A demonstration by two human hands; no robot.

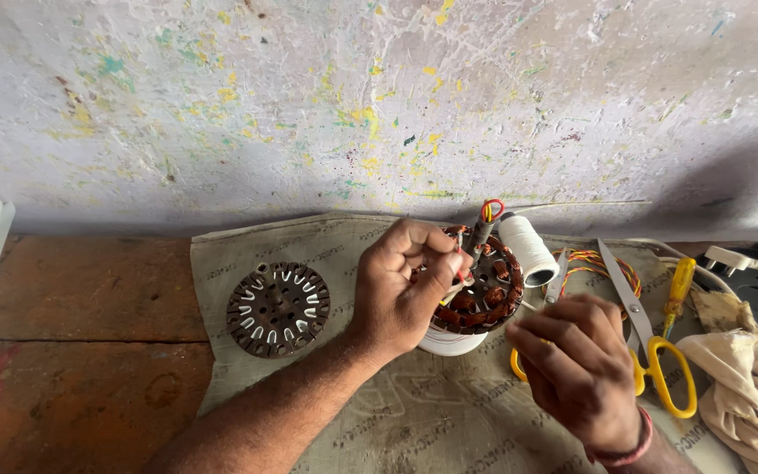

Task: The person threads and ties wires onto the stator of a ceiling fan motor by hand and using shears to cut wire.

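My left hand [405, 285] is closed over the near left side of a round motor stator [484, 285] wound with copper coils, and pinches thin wires at its rim. The stator rests tilted on a white ring on a beige cloth [353, 254]. My right hand [576, 369] sits just right of the stator with its fingers curled, pinching what looks like a thin white thread that runs toward the coils. Red and yellow leads [490, 210] stick up from the stator's far edge.
A white thread spool [528, 248] lies behind the stator. Yellow-handled scissors [651, 351], a yellow screwdriver [680, 285] and a coil of red-yellow wire [603, 263] lie to the right. A slotted round steel core [278, 309] lies on the left. Cream rag [747, 386] at far right.
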